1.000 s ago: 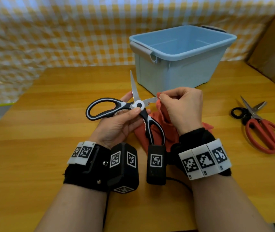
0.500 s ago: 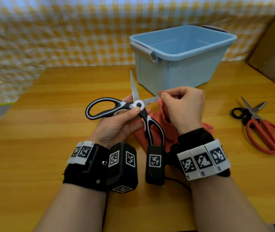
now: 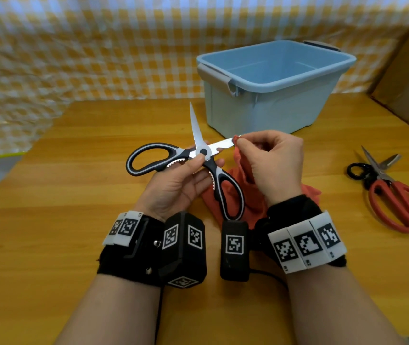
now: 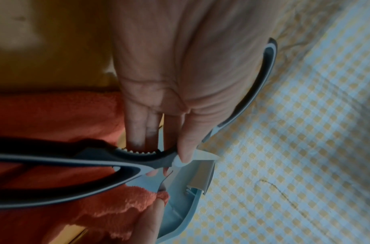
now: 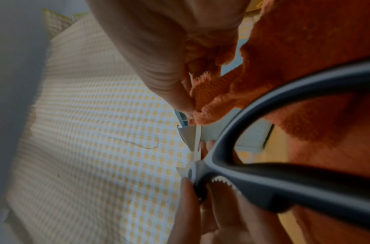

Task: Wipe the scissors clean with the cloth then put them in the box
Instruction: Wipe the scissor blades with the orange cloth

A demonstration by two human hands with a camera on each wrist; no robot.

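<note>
Left hand (image 3: 178,185) has the kitchen scissors (image 3: 204,155) pinched right at the pivot, thumb on top and fingers (image 4: 138,132) underneath, so both blades stay splayed wide and steady for the wipe. The right hand (image 3: 273,165) bunches the orange cloth (image 3: 245,192) between thumb and fingertips (image 5: 186,105), nipping it round the blade that runs off to the right; that grip lets the cloth drag along the steel toward its tip, I'd say. The other blade points away from the person, up past the left fingers, while one handle loop trails left and the other hangs back toward the wrists. The rest of the cloth drapes below the right fingers onto the desk (image 3: 74,245). Just beyond both hands waits the open blue box (image 3: 260,113); red-handled scissors (image 3: 397,195) lie well off to the right.
</note>
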